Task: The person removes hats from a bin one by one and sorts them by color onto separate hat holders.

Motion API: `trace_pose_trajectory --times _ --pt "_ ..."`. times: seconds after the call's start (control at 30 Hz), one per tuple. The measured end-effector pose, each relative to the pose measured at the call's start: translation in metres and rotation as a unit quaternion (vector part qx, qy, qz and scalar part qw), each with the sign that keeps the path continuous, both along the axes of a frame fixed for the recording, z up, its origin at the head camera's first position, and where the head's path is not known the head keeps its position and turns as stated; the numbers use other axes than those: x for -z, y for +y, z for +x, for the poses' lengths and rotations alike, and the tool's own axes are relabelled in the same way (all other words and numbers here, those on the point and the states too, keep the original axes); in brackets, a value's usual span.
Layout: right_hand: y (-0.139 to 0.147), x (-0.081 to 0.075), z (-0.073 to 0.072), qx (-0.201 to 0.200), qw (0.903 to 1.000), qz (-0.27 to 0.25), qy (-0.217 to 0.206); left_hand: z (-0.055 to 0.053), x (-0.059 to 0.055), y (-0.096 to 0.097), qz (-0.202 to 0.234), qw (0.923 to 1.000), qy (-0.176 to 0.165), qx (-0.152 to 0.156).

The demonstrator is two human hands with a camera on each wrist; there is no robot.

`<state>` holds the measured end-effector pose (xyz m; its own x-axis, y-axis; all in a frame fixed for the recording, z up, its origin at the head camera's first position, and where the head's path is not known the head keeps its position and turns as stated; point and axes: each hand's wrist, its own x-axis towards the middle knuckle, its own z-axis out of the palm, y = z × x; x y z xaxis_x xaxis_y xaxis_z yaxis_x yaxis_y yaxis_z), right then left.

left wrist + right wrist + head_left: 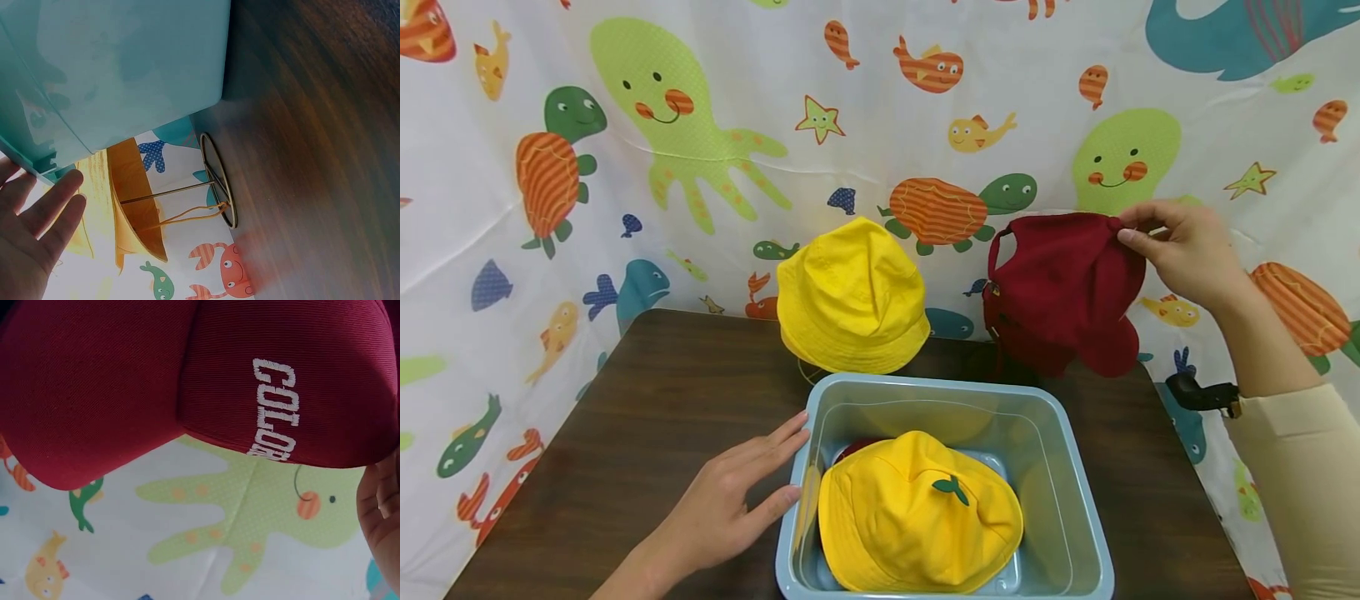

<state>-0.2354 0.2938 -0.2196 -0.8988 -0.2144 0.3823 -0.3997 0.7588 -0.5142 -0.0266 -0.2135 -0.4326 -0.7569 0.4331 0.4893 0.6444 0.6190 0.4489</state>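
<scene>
My right hand (1187, 250) pinches a dark red baseball cap (1052, 283) at its crown, at the back right above the table. White embroidered letters (275, 409) run across the cap's front in the right wrist view. My left hand (722, 500) has its fingers extended, with fingertips at the left rim of a light blue plastic bin (940, 387). Inside the bin lies a yellow brimmed hat (910, 517) with a green leaf emblem (951, 489). A sliver of dark red fabric (853, 450) peeks out behind it, mostly hidden.
Behind the bin a yellow bucket hat (853, 292) hangs on a wire stand, whose ring base (219, 181) sits on the dark wooden table (625, 425). A white curtain (722, 50) printed with sea animals hangs behind and around the table.
</scene>
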Motion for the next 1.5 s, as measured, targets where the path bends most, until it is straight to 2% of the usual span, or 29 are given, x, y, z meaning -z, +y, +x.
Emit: trace_pose_trajectory --times 0.27,0.6,0.8,0.93,1.17,1.5 --pt "0.000 0.013 -0.008 -0.020 0.9997 -0.009 -0.007 0.000 0.000 0.001 0.002 1.0000 0.002 0.007" --pt "-0.002 0.024 -0.014 -0.017 0.9995 0.009 -0.024 0.000 0.002 0.001 0.006 0.9999 0.005 0.007" --pt "-0.001 0.029 -0.016 -0.006 0.9983 0.011 -0.057 0.001 0.001 0.001 0.002 0.9997 -0.022 -0.004" --pt "-0.001 0.034 -0.018 -0.008 0.9985 0.011 -0.053 0.001 0.001 0.001 0.000 0.9996 -0.026 -0.008" --pt "-0.002 0.041 -0.022 -0.016 0.9988 0.016 -0.044 0.000 0.002 0.002 0.006 1.0000 0.004 -0.001" --pt "-0.003 0.049 -0.025 -0.024 0.9991 0.007 -0.035 0.001 0.002 0.001 0.008 1.0000 0.003 0.002"
